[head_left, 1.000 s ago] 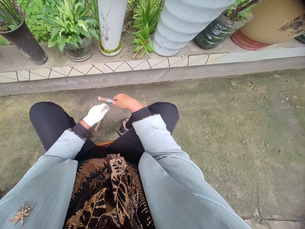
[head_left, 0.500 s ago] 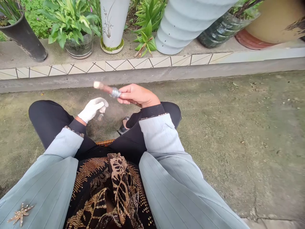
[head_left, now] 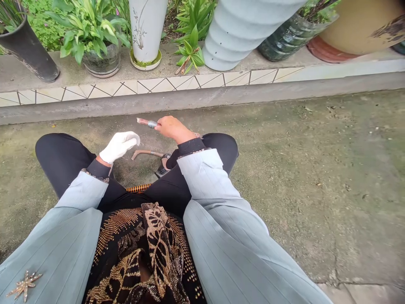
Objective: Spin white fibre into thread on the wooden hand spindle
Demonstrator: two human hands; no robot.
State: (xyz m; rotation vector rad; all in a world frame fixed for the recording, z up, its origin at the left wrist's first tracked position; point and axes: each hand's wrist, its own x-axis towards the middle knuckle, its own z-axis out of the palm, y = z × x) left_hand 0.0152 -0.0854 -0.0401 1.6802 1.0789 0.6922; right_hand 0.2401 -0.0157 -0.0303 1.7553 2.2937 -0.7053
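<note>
My right hand [head_left: 174, 128], bare, is closed around a short brown stick [head_left: 143, 121] with silvery wire [head_left: 152, 124] wound about its middle. The stick's pale end points left. My left hand [head_left: 117, 146] wears a white glove, its fingers curled into a pinch left of and a little below the stick. From near those fingertips a thin curly wire [head_left: 150, 147] runs to the right. Just below it is a bent brown stick [head_left: 147, 152], close to the shoe [head_left: 163, 164]; I cannot tell whether it lies on the ground or hangs.
Beyond my knees runs a low ledge with a tiled edge [head_left: 129, 88]. On it stand a dark pot [head_left: 34, 50], a glass pot [head_left: 103, 63] with leafy plants, a white vase [head_left: 145, 33], a large ribbed pot [head_left: 234, 38] and others. Concrete ground [head_left: 300, 169] lies around me.
My right hand has moved slightly, turning the wire-wound stick so its pale end shifted right and down. The bent brown stick and curly wire now show below the hands.
</note>
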